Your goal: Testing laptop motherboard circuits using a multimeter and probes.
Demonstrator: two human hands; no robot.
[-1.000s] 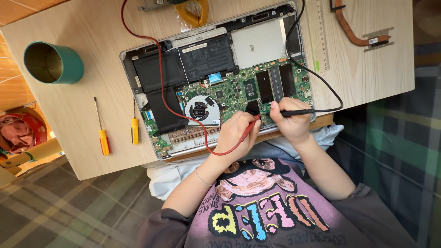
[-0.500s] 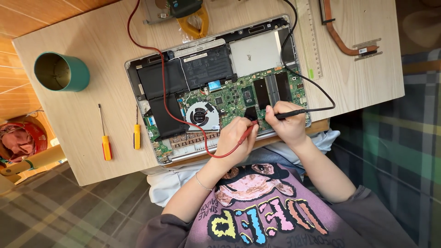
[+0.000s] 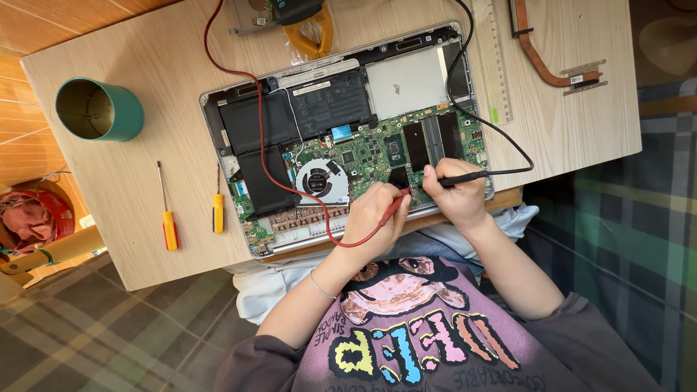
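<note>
Both hands stay as before: left hand (image 3: 374, 214) has its grip clamped on the thin red probe (image 3: 393, 209), right hand (image 3: 456, 197) on the thin black probe (image 3: 459, 178), tips on the opened laptop's green circuit board (image 3: 363, 154).

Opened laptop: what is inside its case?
Visible: black battery, round fan, green motherboard, silver plate. The left hand with the red probe and the right hand with the black probe cover the board's near edge.
</note>
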